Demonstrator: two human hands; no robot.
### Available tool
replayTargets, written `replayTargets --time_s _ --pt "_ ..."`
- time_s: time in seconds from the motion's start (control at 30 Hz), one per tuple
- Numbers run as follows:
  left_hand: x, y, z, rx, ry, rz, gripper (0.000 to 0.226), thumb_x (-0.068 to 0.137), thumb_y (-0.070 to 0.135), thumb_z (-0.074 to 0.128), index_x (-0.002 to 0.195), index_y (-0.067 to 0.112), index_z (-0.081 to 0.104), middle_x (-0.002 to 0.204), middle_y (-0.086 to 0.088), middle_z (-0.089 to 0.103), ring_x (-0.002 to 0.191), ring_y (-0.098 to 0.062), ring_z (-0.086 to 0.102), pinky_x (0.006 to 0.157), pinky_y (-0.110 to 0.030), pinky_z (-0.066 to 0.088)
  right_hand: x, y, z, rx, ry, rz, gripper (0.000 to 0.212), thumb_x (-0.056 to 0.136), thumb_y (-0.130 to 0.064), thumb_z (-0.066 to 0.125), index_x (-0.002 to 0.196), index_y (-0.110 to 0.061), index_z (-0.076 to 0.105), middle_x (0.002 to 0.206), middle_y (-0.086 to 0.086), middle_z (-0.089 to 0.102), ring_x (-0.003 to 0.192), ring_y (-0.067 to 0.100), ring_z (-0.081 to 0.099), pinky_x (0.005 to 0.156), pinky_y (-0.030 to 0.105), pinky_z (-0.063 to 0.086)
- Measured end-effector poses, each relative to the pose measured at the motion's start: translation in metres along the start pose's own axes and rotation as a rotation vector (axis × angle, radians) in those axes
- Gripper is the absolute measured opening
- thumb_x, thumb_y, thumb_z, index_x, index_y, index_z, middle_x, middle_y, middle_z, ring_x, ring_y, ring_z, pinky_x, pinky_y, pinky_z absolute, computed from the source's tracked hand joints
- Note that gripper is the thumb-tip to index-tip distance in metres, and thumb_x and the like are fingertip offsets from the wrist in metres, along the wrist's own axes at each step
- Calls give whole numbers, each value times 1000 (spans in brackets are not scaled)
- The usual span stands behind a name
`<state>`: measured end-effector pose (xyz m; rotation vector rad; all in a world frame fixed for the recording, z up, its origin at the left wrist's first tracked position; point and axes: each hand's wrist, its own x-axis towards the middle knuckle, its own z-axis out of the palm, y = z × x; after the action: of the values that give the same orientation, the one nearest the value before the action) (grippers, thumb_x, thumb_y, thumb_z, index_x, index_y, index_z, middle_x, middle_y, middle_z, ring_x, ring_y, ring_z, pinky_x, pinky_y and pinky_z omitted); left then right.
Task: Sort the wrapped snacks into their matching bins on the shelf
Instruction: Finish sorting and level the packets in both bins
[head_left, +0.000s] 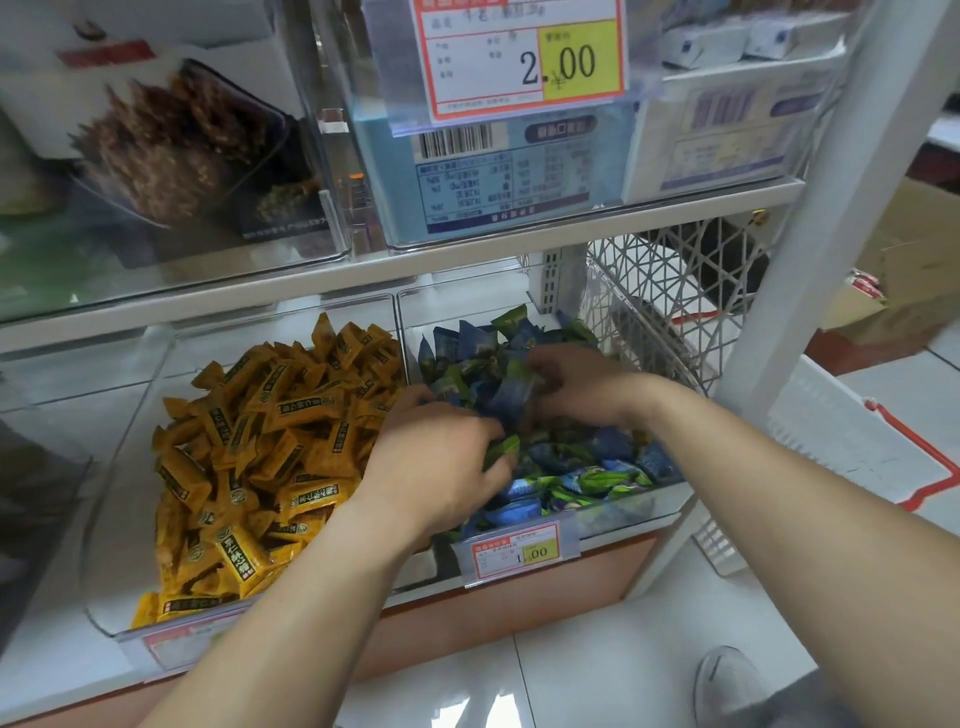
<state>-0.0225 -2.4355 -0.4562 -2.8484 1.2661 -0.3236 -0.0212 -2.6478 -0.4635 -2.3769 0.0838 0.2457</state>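
Both forearms reach in from the bottom edge toward the lower shelf (363, 280), meeting over the clear right-hand bin (628, 512). The left grip (436, 467) is clenched on a green packet (501, 449), whose crimped end pokes out between the fingers. The right grip (576, 384) curls into the heap and grasps a bunch of blue packets (506, 400). Blue and green snacks lie mixed through this bin, while the left-hand bin (130, 467) just beside it holds only yellow packets (270, 441).

These wrapped snacks look light and small, with glossy film that is probably slippery and crinkles under pressure. They lie loose, so the heap likely shifts when stirred. A pinch on a flat sealed end, or across the padded middle, should hold one surely. Handfuls risk spilling strays over the low front wall, above the price tag (519, 551).
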Motion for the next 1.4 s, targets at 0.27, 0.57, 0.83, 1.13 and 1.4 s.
replayTargets --time_s 0.27,0.57,0.83,1.13,1.4 --pt "9 0 -5 -464 223 -110 29 91 39 59 119 32 58 108 10 66 94 -13 62 76 -30 54 -38 -9 -30 269 266 -102 29 74 -10 85 99 -8 70 85 3 73 67 4 62 61 21 46" --pt "17 -19 -12 -464 254 -119 27 90 37 66 116 30 65 107 4 68 98 -20 62 85 -34 48 -33 -14 -17 478 290 -61 21 86 -6 73 103 -17 69 93 7 76 85 24 72 80 38 60" --pt "11 -14 0 56 -110 -9 55 87 69 24 100 39 69 83 14 68 90 -13 60 98 -45 11 13 -1 24 -327 -168 59 35 100 -40 46 126 -24 64 125 4 66 108 23 62 94 34 49" --pt "2 -16 2 -86 -46 19 46 91 61 36 112 37 69 100 14 71 99 -10 60 116 -35 20 30 4 37 -362 -185 107 28 95 -35 55 112 -15 64 109 10 68 99 26 64 91 39 52" --pt "2 -16 0 -146 -37 -6 42 92 58 37 108 38 69 95 15 72 94 -8 60 115 -35 21 14 5 17 -168 -156 23 12 90 -26 70 102 -24 69 95 -11 68 89 9 62 72 19 47"
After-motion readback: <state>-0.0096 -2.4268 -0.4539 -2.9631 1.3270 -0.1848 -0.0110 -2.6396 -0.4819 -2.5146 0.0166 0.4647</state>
